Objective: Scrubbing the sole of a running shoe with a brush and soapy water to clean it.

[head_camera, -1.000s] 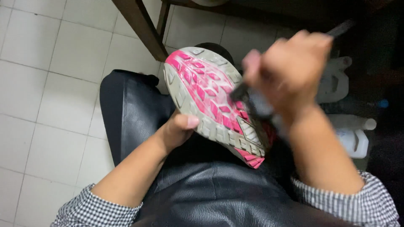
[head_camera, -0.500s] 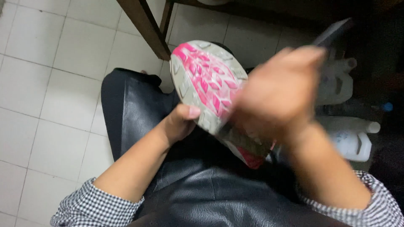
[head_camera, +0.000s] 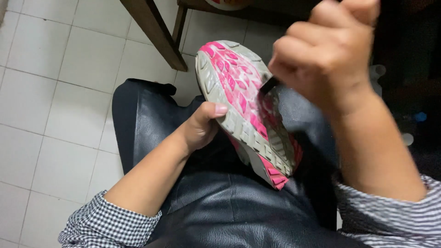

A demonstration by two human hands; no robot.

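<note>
1. Over the lap, centre of view: sneaker [head_camera: 245, 110], sole up, grey tread with pink patches, toe end pointing away, heel end low near the right thigh.
2. Left hand [head_camera: 202, 126] clasped on sneaker's left edge from beneath; thumb lying over the sole rim, other fingers hidden under the shoe.
3. Right hand [head_camera: 321, 59] raised above the sole, curled into a tight fist around a dark tool [head_camera: 269, 85]; only a short dark tip visible below the fist, touching the tread near mid-sole. Rest of tool hidden or blurred; kind cannot be told.
4. Beneath the shoe: black shiny apron [head_camera: 220, 202] across both thighs.
5. Checked sleeves [head_camera: 110, 225] rolled back on both forearms.
6. Farther out: white tiled floor [head_camera: 50, 82] at left; brown wooden furniture leg [head_camera: 154, 32] slanting just beyond the toe.
</note>
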